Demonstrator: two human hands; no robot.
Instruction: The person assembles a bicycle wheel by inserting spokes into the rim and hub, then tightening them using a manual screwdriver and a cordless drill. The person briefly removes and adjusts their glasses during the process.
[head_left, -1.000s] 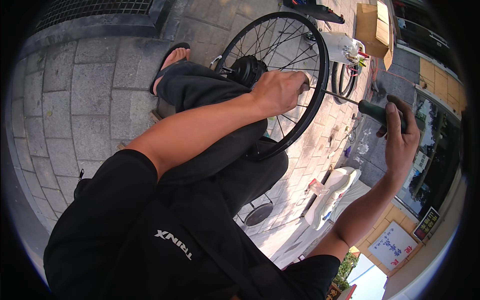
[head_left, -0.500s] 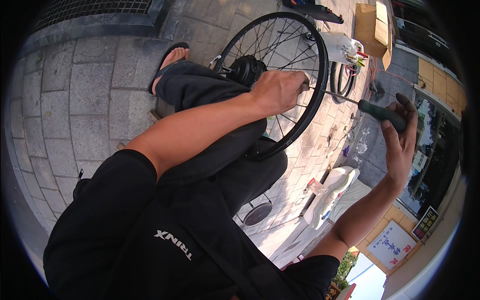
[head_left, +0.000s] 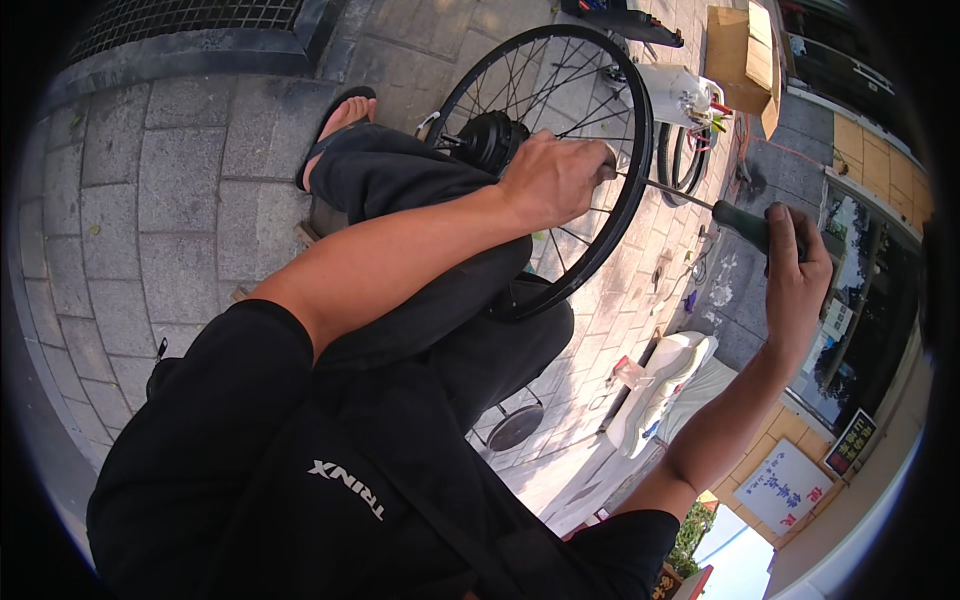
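A bare black bicycle wheel rim [head_left: 637,192] with dark spokes leans against my legs. At its centre sits a fat black hub motor [head_left: 489,141]. My left hand [head_left: 555,180] reaches in among the spokes, its fingers pinched together close to the rim's inner side; what they grip is hidden. On the outer side, my right hand [head_left: 797,265] grips the end of a screwdriver [head_left: 738,220] with a dark green handle. The thumb lies along the handle and the fingers curl behind it. The thin shaft runs to the rim, in line with my left fingertips.
Beyond the wheel stand a white bucket of tools [head_left: 683,93], an open cardboard box [head_left: 742,55] and a black tool case [head_left: 625,20]. Another wheel [head_left: 682,160] rests behind the rim. A white padded thing [head_left: 665,385] lies nearer, on the right.
My right hand's fingers have shifted and closed more around the screwdriver handle, with the thumb higher along it. The left hand and wheel stay almost where they were.
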